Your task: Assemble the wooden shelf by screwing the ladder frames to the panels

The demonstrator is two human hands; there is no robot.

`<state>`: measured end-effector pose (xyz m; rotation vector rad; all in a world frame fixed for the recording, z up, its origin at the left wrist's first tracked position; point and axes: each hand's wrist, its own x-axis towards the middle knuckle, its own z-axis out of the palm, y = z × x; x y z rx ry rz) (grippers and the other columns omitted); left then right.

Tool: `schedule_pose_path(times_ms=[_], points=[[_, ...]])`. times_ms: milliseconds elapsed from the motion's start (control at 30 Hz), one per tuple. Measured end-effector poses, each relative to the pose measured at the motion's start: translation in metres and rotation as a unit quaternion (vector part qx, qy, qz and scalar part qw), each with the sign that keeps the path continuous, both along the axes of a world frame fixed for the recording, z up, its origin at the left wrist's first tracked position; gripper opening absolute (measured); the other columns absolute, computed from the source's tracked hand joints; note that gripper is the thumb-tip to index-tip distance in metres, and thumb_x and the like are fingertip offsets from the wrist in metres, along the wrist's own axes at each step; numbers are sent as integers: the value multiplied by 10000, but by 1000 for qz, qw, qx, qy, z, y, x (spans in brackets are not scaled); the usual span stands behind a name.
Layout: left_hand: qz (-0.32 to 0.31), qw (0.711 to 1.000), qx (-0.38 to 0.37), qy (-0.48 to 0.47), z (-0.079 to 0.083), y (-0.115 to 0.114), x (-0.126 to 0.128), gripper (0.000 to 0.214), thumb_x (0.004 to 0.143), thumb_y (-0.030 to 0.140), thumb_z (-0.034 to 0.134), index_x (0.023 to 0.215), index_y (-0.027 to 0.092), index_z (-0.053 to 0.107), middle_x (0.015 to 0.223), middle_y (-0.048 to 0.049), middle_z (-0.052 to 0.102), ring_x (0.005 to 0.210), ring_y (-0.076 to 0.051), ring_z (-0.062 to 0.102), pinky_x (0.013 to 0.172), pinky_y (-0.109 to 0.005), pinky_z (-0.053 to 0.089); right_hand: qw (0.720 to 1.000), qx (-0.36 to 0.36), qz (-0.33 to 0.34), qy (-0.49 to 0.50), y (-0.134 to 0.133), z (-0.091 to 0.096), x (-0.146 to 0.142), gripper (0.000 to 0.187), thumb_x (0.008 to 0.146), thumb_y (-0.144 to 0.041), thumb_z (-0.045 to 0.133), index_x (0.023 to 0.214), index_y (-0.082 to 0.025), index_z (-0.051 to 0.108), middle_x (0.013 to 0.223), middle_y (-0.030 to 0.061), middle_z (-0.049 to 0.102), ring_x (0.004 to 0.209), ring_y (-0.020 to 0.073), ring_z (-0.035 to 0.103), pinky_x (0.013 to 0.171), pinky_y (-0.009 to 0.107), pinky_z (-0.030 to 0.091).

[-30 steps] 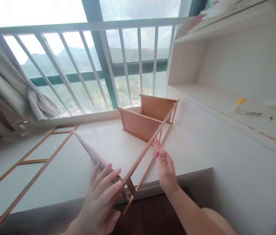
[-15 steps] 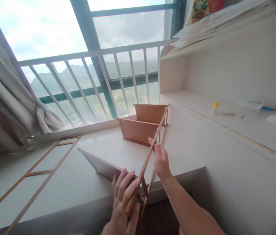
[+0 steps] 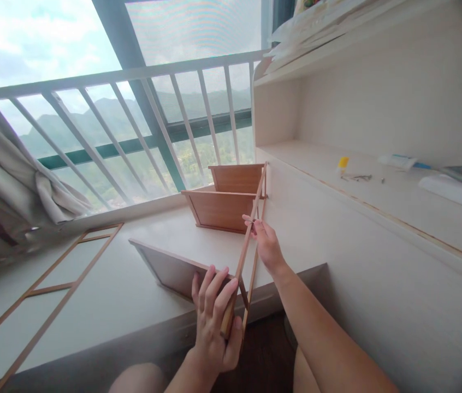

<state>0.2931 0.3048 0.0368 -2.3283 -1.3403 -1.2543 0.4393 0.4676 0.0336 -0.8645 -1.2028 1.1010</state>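
Observation:
A thin wooden ladder-like frame (image 3: 255, 204) stands on edge, running from the near edge of the white sill (image 3: 141, 305) up to two upright wooden panels (image 3: 225, 210). My left hand (image 3: 214, 322) is closed round the frame's near end, where a third panel (image 3: 169, 270) meets it. My right hand (image 3: 266, 243) pinches the frame's top rail halfway along.
A second wooden frame (image 3: 46, 289) lies flat on the sill at the left. A curtain (image 3: 5, 185) hangs at the left before the railed window. On the white shelf (image 3: 378, 185) at the right lie a small yellow-capped item (image 3: 342, 164), some screws (image 3: 360, 177) and a tube (image 3: 398, 161).
The frame has been tipped up from slanting to standing on edge. My left hand went from fingers spread on the panel to gripping the frame's end. My right hand closed on the rail.

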Motion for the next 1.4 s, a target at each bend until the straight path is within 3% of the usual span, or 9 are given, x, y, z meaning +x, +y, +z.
schedule_pose_path(times_ms=[100, 167, 300, 467, 600, 900, 1400], points=[[23, 1000, 1, 6, 2, -4, 5, 566, 832, 185, 445, 1393, 216, 376, 1423, -128, 415, 1401, -354, 262, 1124, -663, 150, 1000, 1, -5, -23, -1, -4, 8, 511, 933, -560, 358, 1141, -189, 641, 1155, 85, 657, 1013, 206, 578, 909, 374, 435], [34, 999, -1, 18, 4, -6, 6, 581, 814, 178, 468, 1388, 214, 383, 1409, -128, 428, 1399, -362, 264, 1121, -674, 133, 999, 2, -15, -39, -5, -6, 12, 482, 929, -559, 369, 994, -176, 656, 1076, 82, 673, 989, 207, 581, 895, 371, 436], [38, 997, -15, 69, 15, -8, 1, 626, 790, 221, 520, 1398, 204, 373, 1376, -133, 462, 1380, -361, 305, 1129, -672, 94, 996, 31, -41, -75, -24, -1, 23, 423, 945, -510, 376, 731, -185, 540, 1049, 75, 663, 1037, 207, 579, 912, 351, 410], [30, 983, -63, 171, 46, -4, -9, 715, 779, 406, 571, 1423, 178, 359, 1338, -142, 503, 1346, -348, 363, 1154, -624, 19, 987, 93, -43, -122, -65, 15, 41, 337, 984, -399, 341, 761, -198, 495, 947, 48, 647, 948, 172, 588, 848, 303, 406], [13, 968, -93, 231, 64, -3, -13, 758, 770, 507, 585, 1423, 186, 373, 1340, -134, 507, 1319, -330, 398, 1162, -593, -3, 973, 135, 28, -184, -94, 17, 58, 279, 984, -342, 360, 819, -197, 532, 840, 36, 614, 829, 157, 569, 772, 292, 415], [47, 976, -78, 197, 52, -8, -5, 690, 801, 419, 581, 1420, 198, 372, 1350, -130, 491, 1300, -304, 411, 1172, -553, 81, 913, 233, 88, -322, -125, 3, 73, 206, 972, -256, 382, 875, -183, 547, 808, 42, 586, 785, 160, 534, 743, 299, 400], [48, 974, -96, 199, 53, -9, 1, 639, 824, 380, 550, 1406, 194, 364, 1329, -117, 509, 1312, -277, 414, 1176, -540, 51, 897, 265, 53, -350, -119, 10, 62, 243, 981, -288, 367, 841, -183, 537, 778, 51, 586, 770, 169, 524, 735, 287, 394]])
